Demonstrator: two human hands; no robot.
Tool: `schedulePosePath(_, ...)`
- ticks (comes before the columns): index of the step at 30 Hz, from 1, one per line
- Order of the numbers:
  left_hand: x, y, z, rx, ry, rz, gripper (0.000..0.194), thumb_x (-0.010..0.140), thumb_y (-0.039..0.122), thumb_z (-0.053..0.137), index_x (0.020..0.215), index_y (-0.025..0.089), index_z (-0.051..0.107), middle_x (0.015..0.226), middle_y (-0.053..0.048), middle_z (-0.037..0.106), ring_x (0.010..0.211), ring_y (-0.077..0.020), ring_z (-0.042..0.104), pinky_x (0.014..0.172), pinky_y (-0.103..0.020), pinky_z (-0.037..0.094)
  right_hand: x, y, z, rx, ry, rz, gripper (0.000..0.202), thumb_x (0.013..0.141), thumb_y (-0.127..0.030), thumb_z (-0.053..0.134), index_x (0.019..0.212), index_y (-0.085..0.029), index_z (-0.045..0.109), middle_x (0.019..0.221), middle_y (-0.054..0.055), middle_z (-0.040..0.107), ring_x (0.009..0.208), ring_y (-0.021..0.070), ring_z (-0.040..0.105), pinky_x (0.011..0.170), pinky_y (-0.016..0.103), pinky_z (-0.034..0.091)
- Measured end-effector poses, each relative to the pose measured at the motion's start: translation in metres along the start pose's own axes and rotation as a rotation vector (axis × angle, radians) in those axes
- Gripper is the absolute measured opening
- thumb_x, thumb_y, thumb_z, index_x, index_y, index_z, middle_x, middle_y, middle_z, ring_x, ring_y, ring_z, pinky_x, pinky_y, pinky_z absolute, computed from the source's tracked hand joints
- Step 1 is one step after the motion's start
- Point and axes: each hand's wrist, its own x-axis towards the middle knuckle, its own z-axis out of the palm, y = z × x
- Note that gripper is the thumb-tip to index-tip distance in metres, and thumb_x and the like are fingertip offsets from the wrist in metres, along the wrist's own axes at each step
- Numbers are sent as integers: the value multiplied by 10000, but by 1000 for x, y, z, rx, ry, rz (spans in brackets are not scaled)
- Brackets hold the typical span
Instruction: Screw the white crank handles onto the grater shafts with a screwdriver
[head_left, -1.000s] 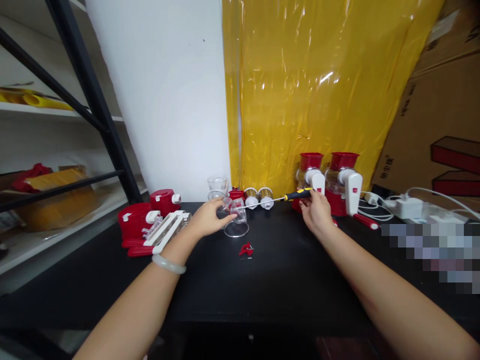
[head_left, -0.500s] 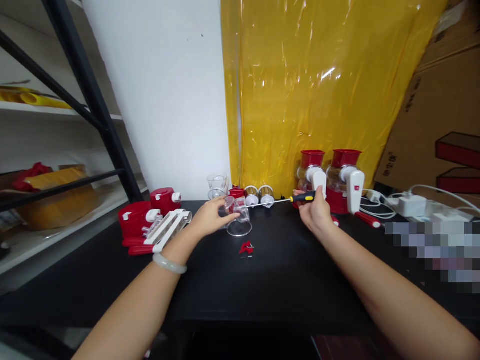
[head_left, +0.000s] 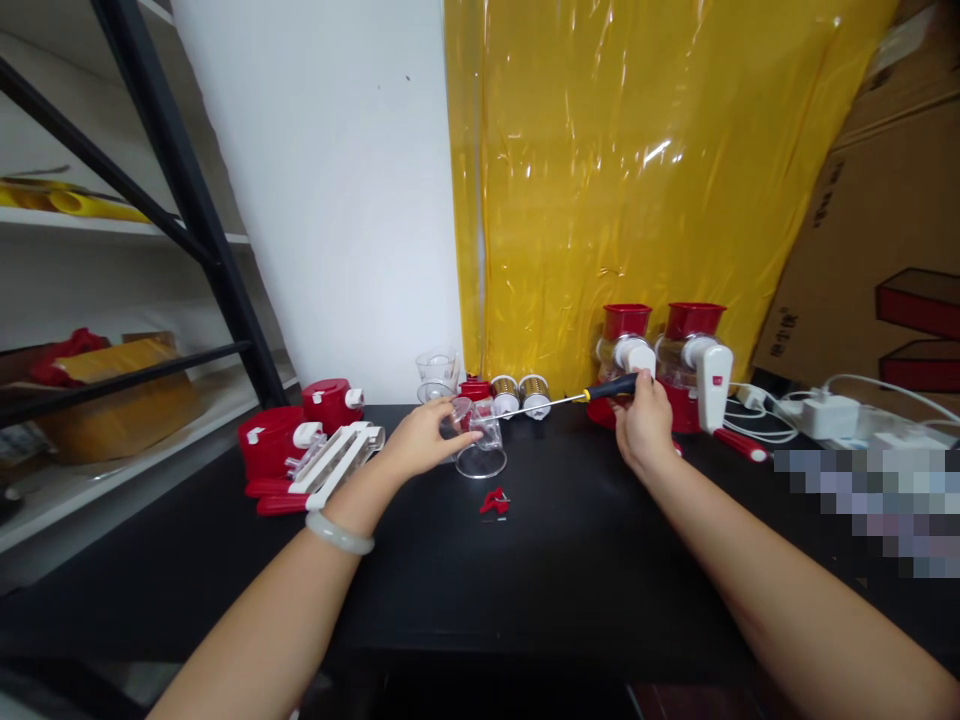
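My left hand (head_left: 426,436) is closed around a clear plastic grater housing (head_left: 481,460), its round rim resting toward me on the black table. In my right hand (head_left: 643,415) is a screwdriver (head_left: 609,388) with a black and yellow handle, gripped near its back end. The long metal shaft points left, and its tip reaches the clear housing; the exact contact point is too small to make out. Small red plastic pieces (head_left: 495,501) and thin metal bits lie on the table just in front of the housing.
Red bases (head_left: 271,447) and white crank handles (head_left: 341,462) lie at left. Behind the housing stand another clear part (head_left: 436,370) and metal grater drums (head_left: 534,390). Two assembled rotary graters (head_left: 696,360) stand at right, beside white cables and a power adapter (head_left: 827,414).
My right fingers have shifted on the screwdriver handle, with the hand now slightly farther right. My left hand keeps its hold on the clear housing. The view has moved slightly.
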Motion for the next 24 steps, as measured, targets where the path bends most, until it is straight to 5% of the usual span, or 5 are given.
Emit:
schedulePosePath(11,0,5,-2,-8,-20,19,390,814,589,591,749,204,586,992,-84,682,990,-255,633,885,-408,492,-6,-9,8,103,53,66,165,823,-326,462,925,-267,347,797,-41,627,772,163,668,646,329,535)
schedulePosePath(24,-2,5,-2,-35,-5,28,343,813,555,614,759,216,599,1097,-90,681,1075,-266,618,948,-432,478,0,1,-3,-239,64,-41,404,790,-525,590,1071,-236,560,825,-26,559,565,88,498,487,225,424)
